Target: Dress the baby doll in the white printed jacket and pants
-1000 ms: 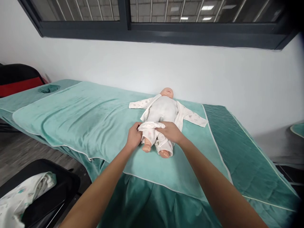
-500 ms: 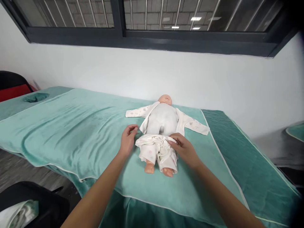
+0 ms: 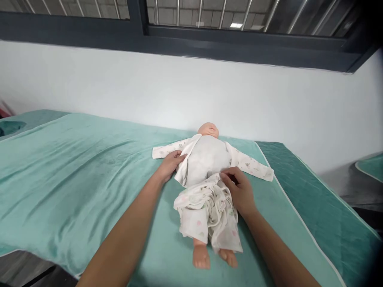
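A baby doll (image 3: 206, 159) lies on its back on a teal towel (image 3: 89, 179), head toward the wall. An open white printed top (image 3: 251, 165) is spread under it, sleeves out to both sides. White printed trousers (image 3: 206, 213) are bunched around its hips and legs, bare feet showing. My left hand (image 3: 171, 163) pinches the left front flap of the top beside the doll's chest. My right hand (image 3: 239, 191) rests at the doll's right hip, fingers curled on the trouser waistband.
The towel covers a teal massage bed (image 3: 323, 207) along a white wall (image 3: 269, 103), under a dark-framed window (image 3: 209, 36). Another teal surface (image 3: 371, 167) shows at the far right edge.
My left hand left the trouser waistband and moved up to the top's left flap. The trousers now sit higher, around the doll's hips. My view moved closer and to the right.
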`<control>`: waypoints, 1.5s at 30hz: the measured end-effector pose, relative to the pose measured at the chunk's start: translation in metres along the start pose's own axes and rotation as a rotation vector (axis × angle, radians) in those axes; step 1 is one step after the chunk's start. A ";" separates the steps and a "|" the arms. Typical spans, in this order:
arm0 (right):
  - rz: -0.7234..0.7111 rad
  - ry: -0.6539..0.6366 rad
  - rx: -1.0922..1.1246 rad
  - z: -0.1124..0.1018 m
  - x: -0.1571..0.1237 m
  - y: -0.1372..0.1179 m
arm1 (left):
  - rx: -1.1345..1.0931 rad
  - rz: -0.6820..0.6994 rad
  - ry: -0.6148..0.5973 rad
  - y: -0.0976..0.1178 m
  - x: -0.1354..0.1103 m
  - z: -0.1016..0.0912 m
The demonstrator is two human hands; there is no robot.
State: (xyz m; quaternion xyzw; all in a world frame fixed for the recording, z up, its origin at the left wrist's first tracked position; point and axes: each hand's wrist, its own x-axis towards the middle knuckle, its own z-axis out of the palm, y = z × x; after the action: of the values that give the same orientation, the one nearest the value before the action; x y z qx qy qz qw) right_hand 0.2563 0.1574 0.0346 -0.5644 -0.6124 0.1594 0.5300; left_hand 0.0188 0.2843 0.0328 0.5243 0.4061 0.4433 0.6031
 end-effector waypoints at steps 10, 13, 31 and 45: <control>0.451 0.177 -0.235 -0.033 0.012 0.061 | 0.225 0.069 0.580 0.008 -0.022 -0.038; 0.417 0.076 -0.278 -0.029 0.012 0.062 | 0.662 0.096 0.643 0.003 -0.033 -0.039; 0.400 0.116 -0.184 -0.075 0.016 0.070 | 1.192 0.069 0.724 -0.002 -0.066 -0.023; 0.487 0.560 -0.168 -0.103 0.013 0.093 | 1.111 0.132 0.834 -0.001 -0.067 -0.026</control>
State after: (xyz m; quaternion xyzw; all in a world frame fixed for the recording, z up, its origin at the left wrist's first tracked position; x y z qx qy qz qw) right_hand 0.3927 0.1558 0.0069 -0.7565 -0.3030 0.0696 0.5754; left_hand -0.0249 0.2268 0.0304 0.5648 0.7376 0.3700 0.0107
